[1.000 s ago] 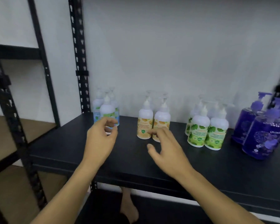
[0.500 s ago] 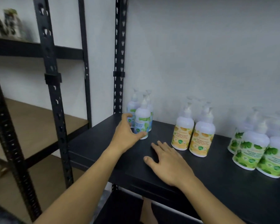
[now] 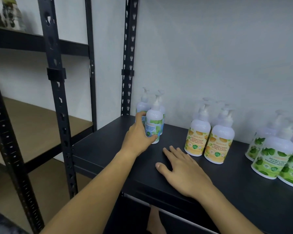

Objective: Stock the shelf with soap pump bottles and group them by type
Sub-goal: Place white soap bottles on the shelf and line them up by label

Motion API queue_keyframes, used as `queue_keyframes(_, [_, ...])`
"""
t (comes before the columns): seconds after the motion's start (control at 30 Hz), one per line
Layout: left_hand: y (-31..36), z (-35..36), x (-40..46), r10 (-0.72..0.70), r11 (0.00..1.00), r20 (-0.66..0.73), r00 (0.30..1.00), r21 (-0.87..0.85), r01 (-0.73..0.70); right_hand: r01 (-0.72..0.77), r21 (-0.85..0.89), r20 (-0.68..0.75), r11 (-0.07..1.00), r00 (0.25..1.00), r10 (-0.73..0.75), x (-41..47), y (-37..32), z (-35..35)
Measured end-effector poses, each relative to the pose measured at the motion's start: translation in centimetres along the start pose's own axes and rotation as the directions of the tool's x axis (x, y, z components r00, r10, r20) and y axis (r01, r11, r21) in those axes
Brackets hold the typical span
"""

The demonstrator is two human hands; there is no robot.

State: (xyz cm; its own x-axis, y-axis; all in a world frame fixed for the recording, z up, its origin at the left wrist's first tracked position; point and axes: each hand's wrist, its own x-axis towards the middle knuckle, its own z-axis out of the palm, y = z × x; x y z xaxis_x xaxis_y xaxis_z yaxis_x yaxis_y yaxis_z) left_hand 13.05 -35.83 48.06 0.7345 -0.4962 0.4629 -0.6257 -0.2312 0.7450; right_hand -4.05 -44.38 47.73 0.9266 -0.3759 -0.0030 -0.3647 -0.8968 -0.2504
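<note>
My left hand (image 3: 137, 136) wraps around the front blue-and-green mint pump bottle (image 3: 155, 122), which stands on the black shelf (image 3: 230, 188) at its back left corner with two like bottles (image 3: 143, 107) behind it. My right hand (image 3: 181, 168) lies flat, palm down and fingers spread, on the shelf near its front edge. Right of it stand two orange-label bottles (image 3: 210, 141), with more behind. Green-leaf-label bottles (image 3: 274, 156) stand at the far right, partly cut off.
A black slotted upright (image 3: 128, 56) rises at the shelf's back left corner. To the left is a second rack with wooden boards (image 3: 35, 125) and black posts (image 3: 57, 92). Some packaged items (image 3: 5, 14) sit on its upper shelf. A bare foot (image 3: 155, 222) shows below.
The view swung left, so the purple bottles left the frame. My left hand reached forward and closed on the front mint bottle. My right hand dropped flat onto the shelf.
</note>
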Motion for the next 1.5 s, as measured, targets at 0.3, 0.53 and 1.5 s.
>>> queue_keyframes(0.3, [-0.6, 0.2, 0.2, 0.022, 1.000, -0.008, 1.000, -0.021, -0.022, 0.000, 0.001, -0.001, 1.000, 1.000, 0.000, -0.1, -0.1, -0.1])
queue_keyframes(0.53, [-1.2, 0.2, 0.4, 0.009, 0.998, 0.002, 1.000, -0.069, -0.009, -0.002, 0.007, 0.000, 1.000, 1.000, 0.002, -0.2, -0.2, -0.2])
queue_keyframes(1.5, [-0.1, -0.5, -0.5, 0.051, 0.999, 0.029, 0.998, -0.009, -0.051, 0.007, 0.036, -0.034, 0.999, 0.999, -0.006, -0.3, -0.1, -0.3])
